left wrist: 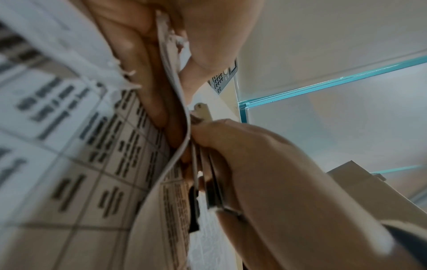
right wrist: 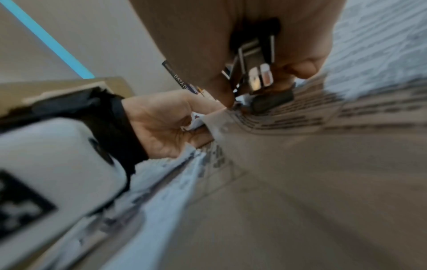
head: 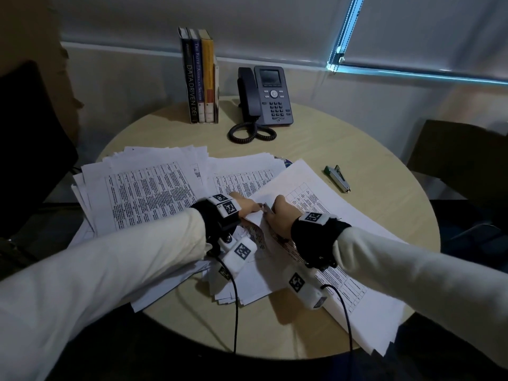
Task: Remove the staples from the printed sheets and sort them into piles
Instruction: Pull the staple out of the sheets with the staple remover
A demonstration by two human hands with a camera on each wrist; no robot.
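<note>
Stapler [head: 337, 178], phone [head: 264, 96], books [head: 198, 75] beyond sheets [head: 148, 193]

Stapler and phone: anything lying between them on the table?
Nothing: the head view shows bare table between the stapler and the phone.

bare table [head: 316, 149] between phone [head: 270, 96] and papers [head: 145, 188].

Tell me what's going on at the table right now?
A person is pulling a staple. The left hand pinches the corner of a set of printed sheets, while the right hand grips a metal staple remover at that corner. More printed sheets lie in loose piles on the round table. A stapler lies unused to the right.
</note>
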